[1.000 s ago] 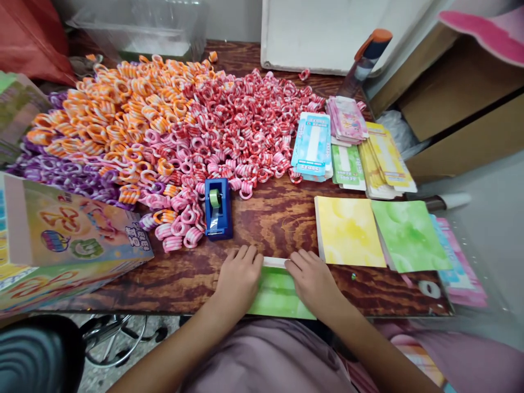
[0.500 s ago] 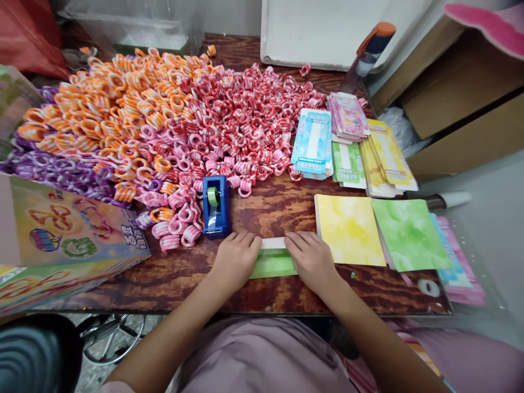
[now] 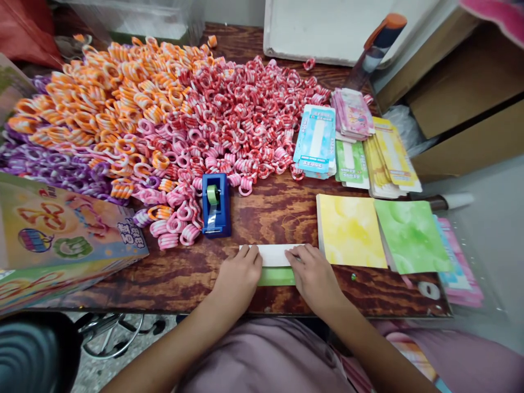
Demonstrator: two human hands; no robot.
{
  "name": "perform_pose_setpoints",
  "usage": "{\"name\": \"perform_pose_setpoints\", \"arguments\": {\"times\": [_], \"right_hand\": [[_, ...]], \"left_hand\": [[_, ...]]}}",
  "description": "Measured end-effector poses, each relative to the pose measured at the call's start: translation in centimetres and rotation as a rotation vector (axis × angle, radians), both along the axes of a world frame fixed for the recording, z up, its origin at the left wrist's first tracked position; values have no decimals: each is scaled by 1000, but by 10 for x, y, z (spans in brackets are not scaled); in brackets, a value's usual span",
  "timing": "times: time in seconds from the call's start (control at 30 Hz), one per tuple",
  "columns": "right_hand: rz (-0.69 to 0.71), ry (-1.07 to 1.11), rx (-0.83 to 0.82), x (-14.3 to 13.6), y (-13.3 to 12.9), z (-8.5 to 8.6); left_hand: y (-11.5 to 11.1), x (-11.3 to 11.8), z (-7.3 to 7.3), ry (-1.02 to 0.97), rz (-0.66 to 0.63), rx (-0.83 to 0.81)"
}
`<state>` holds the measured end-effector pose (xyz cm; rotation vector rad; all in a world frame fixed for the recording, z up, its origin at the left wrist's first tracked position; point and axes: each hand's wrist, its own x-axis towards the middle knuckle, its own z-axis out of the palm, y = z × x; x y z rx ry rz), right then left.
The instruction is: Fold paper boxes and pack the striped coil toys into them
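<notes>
A green sheet with a white underside (image 3: 277,255) lies on the wooden table at the front middle, its white part folded over toward the far side. My left hand (image 3: 239,273) presses the sheet's left end with bent fingers. At the right end, my right hand (image 3: 313,275) grips the white part between thumb and fingers. Beyond my left hand stands a blue tape dispenser (image 3: 216,206). A thin rubber band (image 3: 291,222) rests beyond the sheet. To the right sit a yellow paper stack (image 3: 351,231) and a green paper stack (image 3: 413,236).
A large heap of coiled rings (image 3: 245,103), orange, red, pink and purple, covers the back left. Blue cards (image 3: 316,139), pink cards (image 3: 352,113) and yellow cards (image 3: 393,153) lie at the back right. A printed box (image 3: 73,229) stands at the left; a tray (image 3: 311,33) is behind.
The white part of the sheet shows wider now, and less green is seen. Both hands have moved slightly nearer the table's front edge. The view has shifted a little.
</notes>
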<state>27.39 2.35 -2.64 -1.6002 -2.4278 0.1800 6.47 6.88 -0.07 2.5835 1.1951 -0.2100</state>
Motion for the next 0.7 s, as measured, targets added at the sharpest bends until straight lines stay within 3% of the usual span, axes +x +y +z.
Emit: {"name": "perform_pose_setpoints", "arguments": {"times": [0.3,0.47,0.7], "right_hand": [[1,-75,-229,6,44,15],[-18,-107,-336,7,57,14],[-105,-140,-364,9,70,5]], "left_hand": [[41,9,9,52,105,-115],[43,13,7,46,178,-116],[49,10,0,21,167,-104]]}}
